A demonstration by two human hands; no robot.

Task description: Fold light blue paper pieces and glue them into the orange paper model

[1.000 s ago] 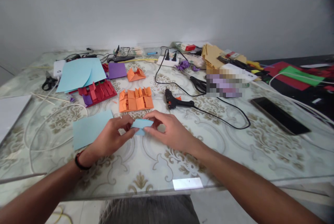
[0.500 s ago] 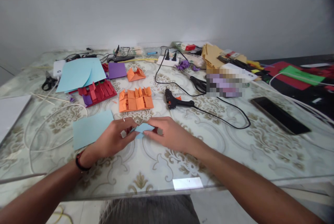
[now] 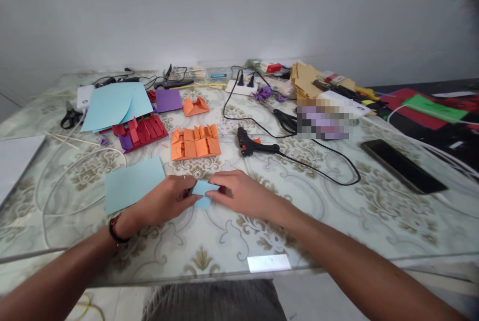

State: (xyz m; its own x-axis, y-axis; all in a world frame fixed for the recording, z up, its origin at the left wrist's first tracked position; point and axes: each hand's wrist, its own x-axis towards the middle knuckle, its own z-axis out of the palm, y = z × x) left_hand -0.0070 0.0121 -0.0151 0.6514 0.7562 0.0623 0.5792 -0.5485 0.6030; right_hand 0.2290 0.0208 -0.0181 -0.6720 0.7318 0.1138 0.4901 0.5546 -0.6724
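Note:
A small folded piece of light blue paper (image 3: 205,188) is pinched between both hands just above the patterned table cover. My left hand (image 3: 170,195) grips its left side, fingers closed, and my right hand (image 3: 239,192) grips its right side with thumb and fingers. One flap of the paper hangs down toward me. Left of it, partly behind my left wrist, lies a flat light blue sheet (image 3: 132,184). Beyond my hands stands a row of folded orange paper pieces (image 3: 196,142), with a single orange folded piece (image 3: 195,106) farther back.
A black glue gun (image 3: 254,144) with a trailing cord lies right of the orange row. Red folded pieces (image 3: 144,134), a blue paper stack (image 3: 116,104) and scissors (image 3: 70,117) are at left. A phone (image 3: 403,166) lies right; a power strip (image 3: 241,87) sits behind.
The blue paper has turned between my fingers, now showing a flatter top face and a flap hanging below. Both hands have shifted only slightly. Everything else stays in place.

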